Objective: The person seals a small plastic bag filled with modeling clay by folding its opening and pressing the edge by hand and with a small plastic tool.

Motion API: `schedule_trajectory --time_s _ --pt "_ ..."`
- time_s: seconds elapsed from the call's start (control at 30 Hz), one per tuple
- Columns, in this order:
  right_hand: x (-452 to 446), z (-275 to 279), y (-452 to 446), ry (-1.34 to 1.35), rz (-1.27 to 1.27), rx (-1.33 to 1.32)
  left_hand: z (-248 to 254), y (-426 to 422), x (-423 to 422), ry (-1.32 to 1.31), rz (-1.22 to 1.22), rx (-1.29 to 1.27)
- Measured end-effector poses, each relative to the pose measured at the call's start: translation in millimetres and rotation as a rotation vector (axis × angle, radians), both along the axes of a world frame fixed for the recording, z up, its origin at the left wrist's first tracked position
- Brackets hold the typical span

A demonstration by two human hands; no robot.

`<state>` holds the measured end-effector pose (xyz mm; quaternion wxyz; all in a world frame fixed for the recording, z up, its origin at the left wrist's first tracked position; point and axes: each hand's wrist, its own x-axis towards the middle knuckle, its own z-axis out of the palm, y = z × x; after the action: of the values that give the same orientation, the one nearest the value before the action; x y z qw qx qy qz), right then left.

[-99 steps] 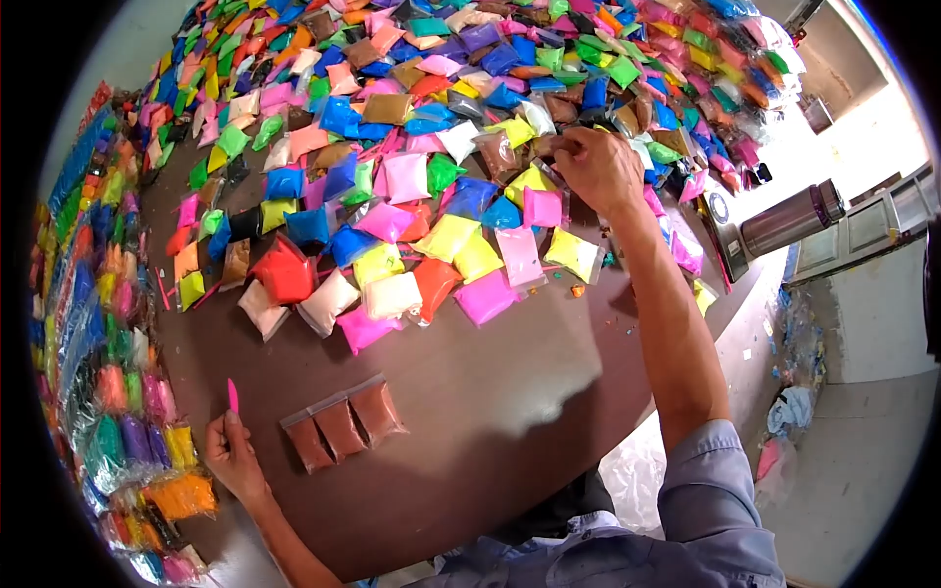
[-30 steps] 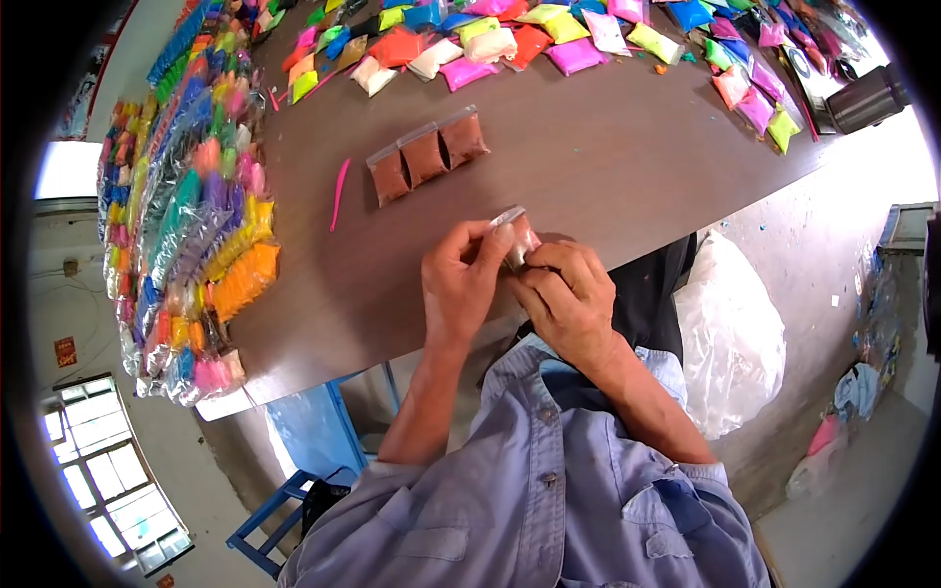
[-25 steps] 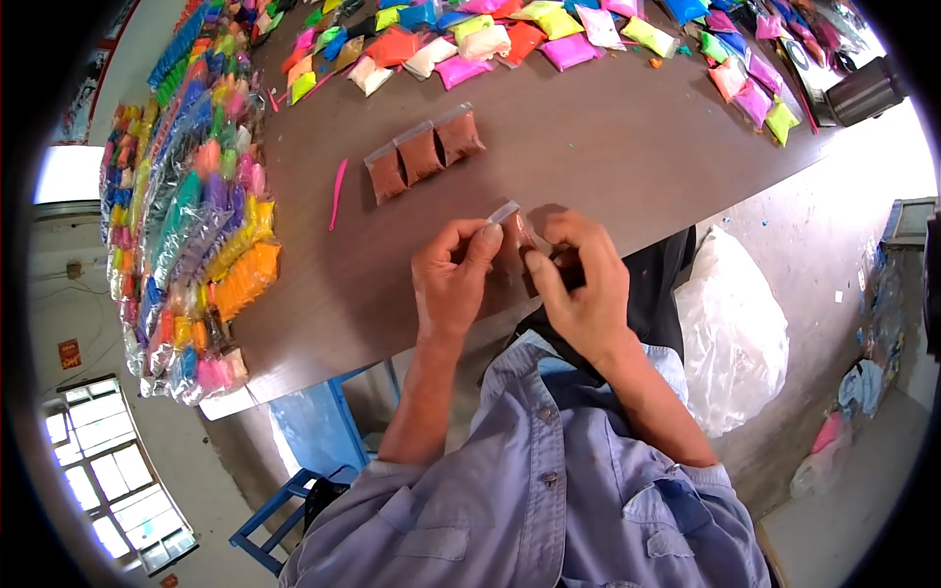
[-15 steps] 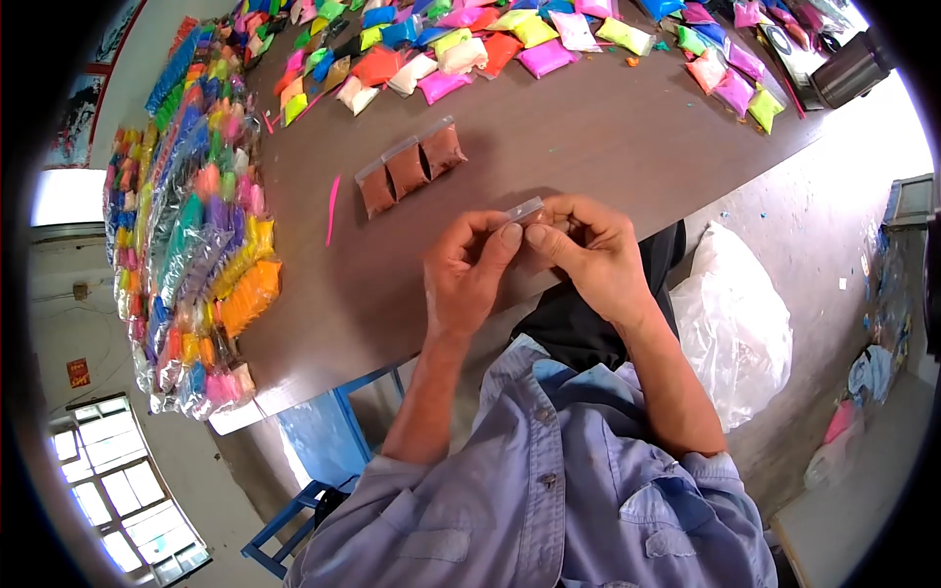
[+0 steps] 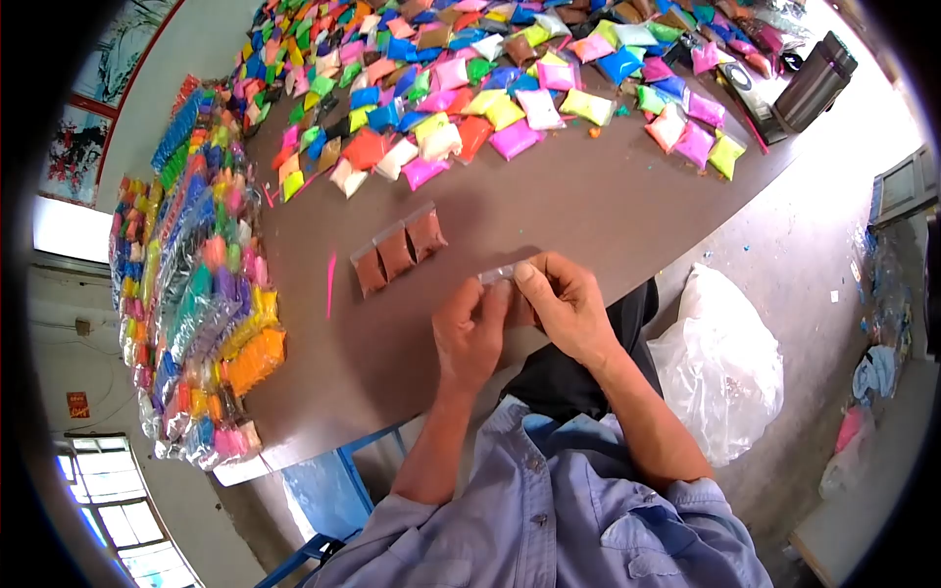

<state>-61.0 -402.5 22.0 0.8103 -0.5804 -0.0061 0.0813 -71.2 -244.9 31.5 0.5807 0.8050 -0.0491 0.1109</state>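
Between my two hands, near the table's front edge, is a small zip-lock bag point(image 5: 498, 274) with reddish-brown filling. My left hand point(image 5: 469, 328) grips its left side, fingers curled round it. On the right, my right hand point(image 5: 561, 302) pinches the clear top strip between thumb and fingers. The hands hide most of the bag. Beyond them to the left, a row of three joined brown-filled bags point(image 5: 396, 251) lies flat on the table point(image 5: 559, 216).
Many small colourful filled bags point(image 5: 461, 73) cover the table's far side. Bundles of packed bags point(image 5: 211, 284) line the left edge. A pink strip point(image 5: 331, 284) lies left of the brown bags. A dark flask point(image 5: 816, 83) is at far right; a white plastic sack point(image 5: 720, 363) stands on the floor.
The view has tilted upward, showing more of the far pile. My right hand has shifted its pinch along the bag's top strip, and more of the brown filling shows below it.
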Motion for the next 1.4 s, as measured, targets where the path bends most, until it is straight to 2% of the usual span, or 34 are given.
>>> schedule_trajectory --time_s 0.1,0.17,0.23,0.3,0.37,0.4,0.43,0.5,0.57,0.63,0.67,0.73,0.83,0.97,1.07,1.23,1.4 --pt "8.2 0.5 -3.0 0.003 -0.047 0.01 2.6 -11.0 8.5 -0.128 -0.011 0.123" --pt "14.0 0.5 -5.5 -0.017 -0.098 -0.008 4.9 -20.7 13.3 -0.023 -0.017 -0.019" --pt "21.5 0.9 -9.2 -0.039 -0.147 -0.028 6.7 -33.9 22.6 -0.009 -0.021 -0.051" --pt "28.6 0.0 -15.5 -0.112 -0.299 -0.1 9.6 -46.0 32.5 0.011 -0.021 -0.084" --pt "39.1 -4.1 -23.3 -0.199 -0.36 -0.172 13.7 -55.9 44.3 0.168 -0.095 -0.148" --pt "44.7 -6.4 -26.3 -0.265 -0.42 -0.188 12.3 -58.3 51.3 0.161 -0.13 -0.047" --pt "49.3 -7.2 -29.8 -0.331 -0.48 -0.204 9.9 -60.8 58.7 0.155 -0.128 -0.054" --pt "55.8 -3.0 -37.4 -0.269 -0.53 -0.193 2.7 -68.1 74.9 0.22 -0.326 0.001" --pt "59.3 -0.7 -41.5 -0.236 -0.544 -0.212 -6.4 -79.3 82.8 0.157 -0.315 -0.064" --pt "65.8 -13.9 -45.9 -0.249 -0.571 -0.281 -11.2 -83.2 90.9 0.112 -0.313 0.088" --pt "69.4 -18.7 -47.3 -0.259 -0.596 -0.344 -12.7 -82.9 94.0 0.111 -0.311 0.08" --pt "69.8 -8.5 -43.2 -0.26 -0.579 -0.41 -15.9 -79.1 95.0 -0.006 -0.32 0.16" --pt "66.8 0.4 -42.2 -0.222 -0.527 -0.467 -17.3 -75.4 94.1 -0.076 -0.33 0.15" --pt "66.1 -11.3 -45.8 -0.227 -0.518 -0.322 -20.8 -77.0 97.9 -0.139 -0.347 0.137" --pt "64.7 -13.9 -45.4 -0.221 -0.542 -0.178 -14.8 -73.2 97.8 -0.007 -0.379 0.161" --pt "58.9 -17.6 -45.7 -0.259 -0.517 -0.375 -2.3 -68.5 101.4 0.147 -0.327 -0.109" --pt "60.4 -18.5 -44.1 -0.303 -0.476 -0.436 -5.8 -72.0 99.4 -0.02 -0.264 -0.086"
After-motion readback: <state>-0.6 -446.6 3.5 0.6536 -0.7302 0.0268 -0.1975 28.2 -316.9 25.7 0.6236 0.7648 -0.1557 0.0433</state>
